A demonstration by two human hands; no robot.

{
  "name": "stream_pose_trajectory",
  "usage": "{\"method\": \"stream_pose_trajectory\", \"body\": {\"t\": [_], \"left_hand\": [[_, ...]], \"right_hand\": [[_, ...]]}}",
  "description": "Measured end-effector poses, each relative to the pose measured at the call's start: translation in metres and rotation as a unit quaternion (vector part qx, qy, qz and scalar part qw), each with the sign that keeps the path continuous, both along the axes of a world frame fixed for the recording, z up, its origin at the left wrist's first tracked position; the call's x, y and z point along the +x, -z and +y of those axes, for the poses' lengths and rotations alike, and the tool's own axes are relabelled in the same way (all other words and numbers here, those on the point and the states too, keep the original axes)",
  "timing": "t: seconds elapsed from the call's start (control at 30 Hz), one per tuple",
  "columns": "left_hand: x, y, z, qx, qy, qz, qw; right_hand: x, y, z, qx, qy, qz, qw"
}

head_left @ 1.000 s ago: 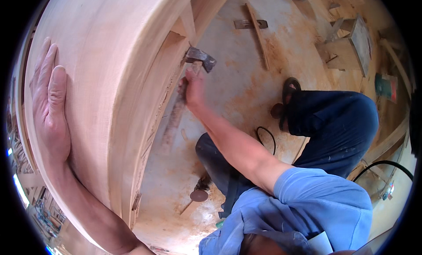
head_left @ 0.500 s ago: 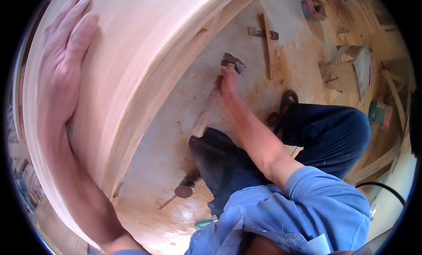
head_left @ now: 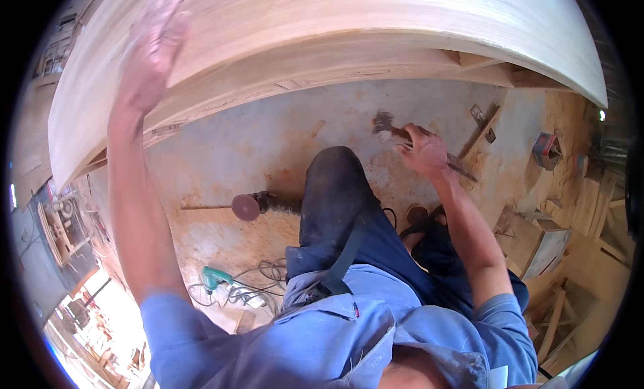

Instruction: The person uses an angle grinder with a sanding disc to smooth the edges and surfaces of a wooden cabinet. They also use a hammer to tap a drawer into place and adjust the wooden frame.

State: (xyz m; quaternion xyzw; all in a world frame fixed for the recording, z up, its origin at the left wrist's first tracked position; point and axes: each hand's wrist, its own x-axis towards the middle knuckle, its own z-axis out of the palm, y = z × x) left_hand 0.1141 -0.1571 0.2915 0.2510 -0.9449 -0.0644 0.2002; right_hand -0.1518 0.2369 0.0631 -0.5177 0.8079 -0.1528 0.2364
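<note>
A large curved panel of pale wood (head_left: 322,16) spans the far side. Over its left part is my left hand (head_left: 151,53), open with fingers stretched out and blurred by motion; whether it touches the surface I cannot tell. My right hand (head_left: 426,151) is closed round the wooden handle of a hammer (head_left: 463,169), gripping it close to the head. The dark metal head is smeared by motion and points left, so its exact shape is unclear. The hammer is held above the floor, beyond my knees and apart from the panel.
A disc sander (head_left: 246,208) lies left of my knee, with a green power tool (head_left: 216,278) and cords nearer me. Right of my right hand are a wood strip (head_left: 479,134) and a small box (head_left: 547,151). A wooden crate (head_left: 533,241) stands near right.
The view has turned, so the panel now runs across the top. My left hand has shifted from lying flat on the panel and is blurred. My right hand has swung the hammer's handle round rightward.
</note>
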Motion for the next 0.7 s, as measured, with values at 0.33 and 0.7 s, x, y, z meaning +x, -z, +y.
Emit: {"method": "stream_pose_trajectory", "body": {"t": [0.33, 0.7], "left_hand": [[0.017, -0.026, 0.038, 0.103, -0.189, 0.13, 0.968], [0.019, -0.017, 0.034, 0.046, -0.122, 0.147, 0.98]], "right_hand": [[0.032, 0.027, -0.119, -0.195, -0.213, 0.095, 0.953], [0.059, 0.056, -0.147, -0.228, -0.247, 0.144, 0.931]]}}
